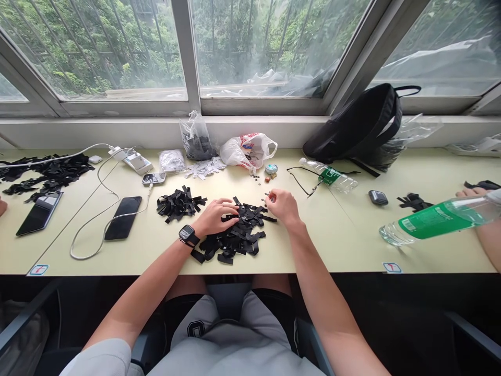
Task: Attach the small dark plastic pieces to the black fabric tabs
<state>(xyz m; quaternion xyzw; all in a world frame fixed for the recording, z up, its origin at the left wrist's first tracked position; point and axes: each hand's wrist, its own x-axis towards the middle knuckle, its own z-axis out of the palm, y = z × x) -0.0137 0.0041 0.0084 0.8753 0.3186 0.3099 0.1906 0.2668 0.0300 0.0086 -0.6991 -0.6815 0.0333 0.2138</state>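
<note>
A loose pile of black fabric strips lies on the pale green desk right in front of me. My left hand rests on top of this pile, fingers curled over the strips, and my watch sits on that wrist. My right hand hovers at the pile's far right edge, its fingertips pinched around a small dark button. A smaller heap of black strips lies to the left, and several tiny dark buttons are scattered beyond my right hand.
Two phones and a tablet lie left among white cables, beside more black strips. Plastic bags, a black backpack and a clear bottle stand along the window. At right, another person's hand holds a green-labelled bottle over the desk.
</note>
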